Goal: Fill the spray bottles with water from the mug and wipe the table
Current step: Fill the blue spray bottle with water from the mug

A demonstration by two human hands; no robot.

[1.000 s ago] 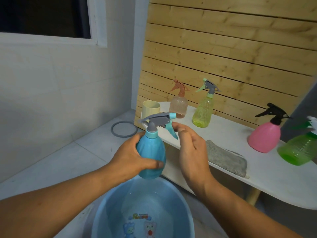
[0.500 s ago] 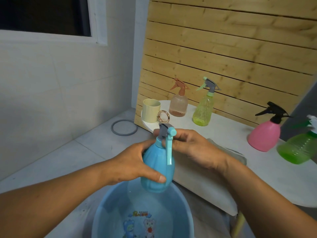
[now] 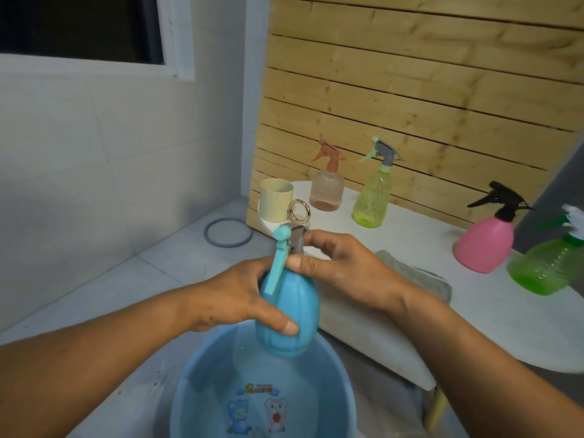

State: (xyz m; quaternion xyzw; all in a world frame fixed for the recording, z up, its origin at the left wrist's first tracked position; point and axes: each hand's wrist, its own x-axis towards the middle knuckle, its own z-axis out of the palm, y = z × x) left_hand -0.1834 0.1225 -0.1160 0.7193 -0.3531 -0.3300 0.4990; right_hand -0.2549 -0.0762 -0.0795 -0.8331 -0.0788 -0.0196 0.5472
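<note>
Bottle (image 3: 289, 314) between both hands' fingers (image 3: 278, 322)

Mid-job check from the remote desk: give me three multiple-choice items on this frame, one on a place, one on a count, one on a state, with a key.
1. Where is the blue spray bottle?
A. over the blue basin
B. on the table
C. on the floor

2. How many spray bottles stand on the white table?
A. two
B. four
C. six

3. What is the right hand doing?
A. resting flat on the cloth
B. lifting the mug
C. gripping the blue bottle's spray head

Key: 1 A, the left hand holds it above the basin. 2 B, peach, yellow-green, pink and green bottles. 3 C, its fingers close round the grey head.
</note>
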